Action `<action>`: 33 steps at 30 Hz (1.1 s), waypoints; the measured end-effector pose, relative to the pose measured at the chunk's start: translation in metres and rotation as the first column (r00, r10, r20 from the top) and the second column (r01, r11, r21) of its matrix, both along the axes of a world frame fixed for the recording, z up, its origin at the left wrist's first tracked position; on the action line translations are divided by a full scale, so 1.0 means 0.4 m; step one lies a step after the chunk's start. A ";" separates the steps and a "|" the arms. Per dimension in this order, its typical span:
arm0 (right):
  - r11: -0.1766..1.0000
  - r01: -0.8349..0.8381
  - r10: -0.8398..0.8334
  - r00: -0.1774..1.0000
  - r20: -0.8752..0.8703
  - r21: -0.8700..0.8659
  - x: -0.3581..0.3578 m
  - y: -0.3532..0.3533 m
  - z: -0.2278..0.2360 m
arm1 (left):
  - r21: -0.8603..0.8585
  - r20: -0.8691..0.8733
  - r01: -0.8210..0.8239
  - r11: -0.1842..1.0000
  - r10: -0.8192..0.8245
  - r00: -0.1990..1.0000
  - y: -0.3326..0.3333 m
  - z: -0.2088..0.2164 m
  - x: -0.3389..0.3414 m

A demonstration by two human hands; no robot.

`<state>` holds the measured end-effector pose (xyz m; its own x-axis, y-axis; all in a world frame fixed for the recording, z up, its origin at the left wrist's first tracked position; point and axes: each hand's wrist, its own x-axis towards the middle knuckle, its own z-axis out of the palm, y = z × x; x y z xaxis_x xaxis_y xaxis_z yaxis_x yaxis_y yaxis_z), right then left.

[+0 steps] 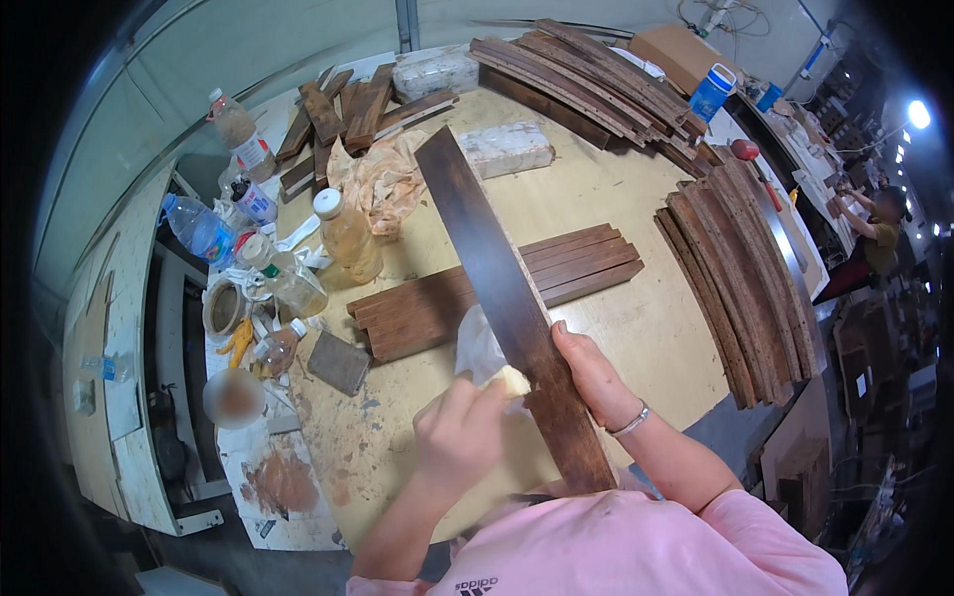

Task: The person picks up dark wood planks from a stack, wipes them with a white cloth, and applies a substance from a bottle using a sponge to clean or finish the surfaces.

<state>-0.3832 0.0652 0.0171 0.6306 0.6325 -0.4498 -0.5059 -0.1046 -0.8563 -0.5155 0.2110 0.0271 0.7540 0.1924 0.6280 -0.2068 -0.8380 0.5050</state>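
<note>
A long dark brown wooden board (487,263) slants across the middle of the table, its near end close to my pink shirt. My right hand (594,375) grips its right edge, thumb on top; the fingers underneath are hidden. Blurred by motion, my left hand (459,427) pinches a small pale yellow sponge-like pad (510,380) against the board's left edge. Just beyond the pad is a translucent whitish plastic sheet (477,340), partly hidden by the board. Several brown wooden strips (586,260) lie side by side beneath and beyond the board.
Curved wooden pieces are stacked at the right (730,283) and the back (586,84). Bottles, including a white-capped one (350,243), crowd the left side. A grey block (339,363) and crumpled cloth (383,179) lie nearby. Another person (874,233) works at far right.
</note>
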 end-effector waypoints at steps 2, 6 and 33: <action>1.000 0.006 -0.006 0.999 0.033 -0.005 0.006 0.001 -0.018 | 0.010 -0.007 0.022 1.000 -0.022 1.000 -0.002 -0.002 -0.006; 1.000 -0.003 0.001 0.999 0.047 0.026 0.016 0.002 -0.021 | -0.019 -0.043 0.123 0.992 -0.124 0.991 -0.031 0.005 -0.019; 0.984 0.118 -0.074 0.954 -0.292 0.136 0.010 -0.062 -0.034 | -0.116 -0.208 -0.847 0.518 0.822 0.531 0.361 -0.217 -0.556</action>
<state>-0.3793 0.0403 0.0035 0.5511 0.6494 -0.5240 -0.7319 0.0746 -0.6773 -0.7377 0.3553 -0.0599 0.2452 0.8683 0.4312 0.6066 -0.4844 0.6304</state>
